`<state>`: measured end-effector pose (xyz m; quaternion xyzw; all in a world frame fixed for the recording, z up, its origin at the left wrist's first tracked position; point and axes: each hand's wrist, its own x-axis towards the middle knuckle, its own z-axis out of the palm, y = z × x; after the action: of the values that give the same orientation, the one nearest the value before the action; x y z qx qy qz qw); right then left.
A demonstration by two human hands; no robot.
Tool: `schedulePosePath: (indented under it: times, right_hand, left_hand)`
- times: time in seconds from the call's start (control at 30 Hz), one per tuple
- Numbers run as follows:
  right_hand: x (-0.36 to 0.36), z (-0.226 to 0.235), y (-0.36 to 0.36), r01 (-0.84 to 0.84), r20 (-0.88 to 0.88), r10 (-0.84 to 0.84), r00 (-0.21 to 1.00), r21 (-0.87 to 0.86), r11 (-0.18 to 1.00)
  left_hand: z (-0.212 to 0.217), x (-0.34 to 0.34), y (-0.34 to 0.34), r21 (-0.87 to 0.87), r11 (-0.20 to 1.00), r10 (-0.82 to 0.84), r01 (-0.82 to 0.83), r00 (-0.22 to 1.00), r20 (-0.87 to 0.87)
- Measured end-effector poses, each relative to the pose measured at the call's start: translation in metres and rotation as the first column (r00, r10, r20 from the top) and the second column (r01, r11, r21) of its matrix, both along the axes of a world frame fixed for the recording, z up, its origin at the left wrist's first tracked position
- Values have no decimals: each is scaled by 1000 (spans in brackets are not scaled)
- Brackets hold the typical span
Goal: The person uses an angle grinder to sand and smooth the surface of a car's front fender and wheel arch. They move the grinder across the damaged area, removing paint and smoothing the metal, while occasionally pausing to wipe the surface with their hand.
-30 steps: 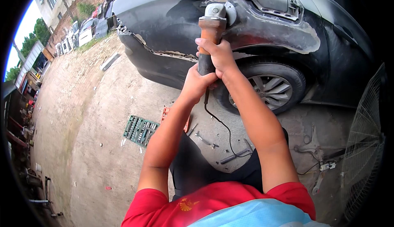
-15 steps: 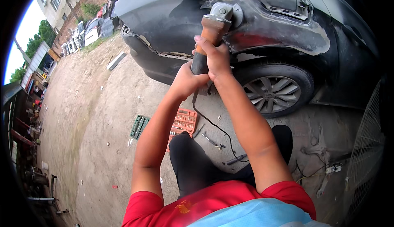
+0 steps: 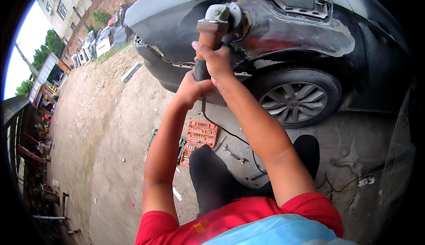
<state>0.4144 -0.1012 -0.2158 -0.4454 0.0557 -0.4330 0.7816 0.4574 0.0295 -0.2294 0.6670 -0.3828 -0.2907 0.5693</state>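
Both my hands are wrapped around an orange and black angle grinder [image 3: 211, 34], held upright in the picture with its disc side to the right. My left hand [image 3: 192, 87] grips the black rear end of the body. Higher up, my right hand [image 3: 216, 62] closes round the orange housing, thumb across it. The grinder's disc [image 3: 236, 15] is at the dark car's rear side panel [image 3: 283, 34], which is sanded and patchy with grey filler and a red area. Whether the disc touches the panel I cannot tell. A black cord [image 3: 226, 132] trails down from the grinder.
The car's rear wheel [image 3: 294, 98] stands right of my arms. On the ground lie an orange socket set case [image 3: 202, 133], a pair of pliers-like tools [image 3: 232, 153] and a power strip [image 3: 366, 181]. A wire mesh rack [image 3: 396, 156] is at the far right.
Both hands and the grinder have shifted left along the panel, toward the rear of the car. My grip looks the same.
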Motion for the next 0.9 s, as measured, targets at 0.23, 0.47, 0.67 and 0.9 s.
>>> schedulePosePath:
  times: [0.23,0.47,0.67,0.9]
  right_hand:
    - [-24,3,-6,-16,-7,16,1000,38,999]
    - [-37,2,-5,69,25,-73,997,112,991]
    - [-26,8,-16,-35,-42,33,999,-46,998]
    - [-40,0,-9,0,-19,1,1000,35,999]
  left_hand:
    - [12,-10,-8,65,998,-26,22,998,62]
    - [18,-21,-9,82,996,-49,41,993,105]
    - [3,-19,-17,-1,1000,-16,16,1000,-13]
    - [4,-23,-11,31,999,-32,31,998,45]
